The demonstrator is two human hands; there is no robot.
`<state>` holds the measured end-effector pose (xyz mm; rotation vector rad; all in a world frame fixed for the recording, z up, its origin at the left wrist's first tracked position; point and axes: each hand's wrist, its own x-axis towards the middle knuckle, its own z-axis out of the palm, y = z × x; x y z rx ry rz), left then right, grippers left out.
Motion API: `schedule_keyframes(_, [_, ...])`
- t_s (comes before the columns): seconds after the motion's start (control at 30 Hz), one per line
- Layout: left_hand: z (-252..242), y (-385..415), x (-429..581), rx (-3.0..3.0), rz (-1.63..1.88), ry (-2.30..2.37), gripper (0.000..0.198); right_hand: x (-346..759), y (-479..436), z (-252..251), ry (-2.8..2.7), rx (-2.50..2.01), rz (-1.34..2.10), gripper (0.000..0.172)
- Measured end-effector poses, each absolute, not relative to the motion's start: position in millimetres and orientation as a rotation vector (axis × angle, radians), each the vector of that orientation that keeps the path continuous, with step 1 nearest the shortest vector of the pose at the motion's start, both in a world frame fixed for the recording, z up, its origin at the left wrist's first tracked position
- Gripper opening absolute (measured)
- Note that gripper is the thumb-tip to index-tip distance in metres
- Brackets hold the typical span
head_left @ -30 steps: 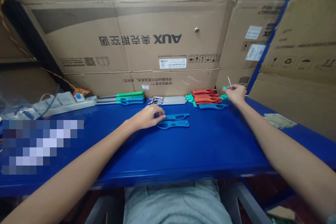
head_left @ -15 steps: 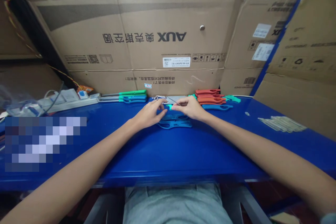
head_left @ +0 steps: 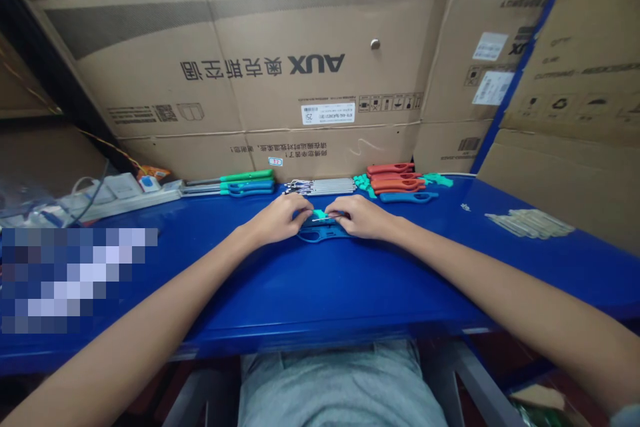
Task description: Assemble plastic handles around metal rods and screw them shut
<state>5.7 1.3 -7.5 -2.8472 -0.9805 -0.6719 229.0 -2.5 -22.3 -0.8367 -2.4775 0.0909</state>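
Note:
My right hand is closed in a pinch on a thin metal rod, which points left across the gap between my hands. My left hand is closed too, thumb against fingers, near the rod's far end; what it pinches is too small to make out. A small teal plastic piece shows between the hands, just behind the rod. Beneath them, a blue plastic handle shell with a finger hole at its left end lies on the blue table.
Behind my hands lie a row of metal tubes, loose teal pieces and red handles. Green and blue handles with rods lie left, near a power strip. Clear sticks lie right. A cardboard wall stands behind.
Both hands have come down and nearer to me, from beside the metal tubes to over the blue handle shell. The rod now lies nearly level between them, and the left fingers have closed.

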Motion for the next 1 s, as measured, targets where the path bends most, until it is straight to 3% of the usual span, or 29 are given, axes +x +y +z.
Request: schedule_keyframes(1.0, [2.4,-5.5,3.9,-2.994,-0.561,-0.953,0.013,223.6,-17.5,-16.1,-2.586,-0.882,0.192,0.017])
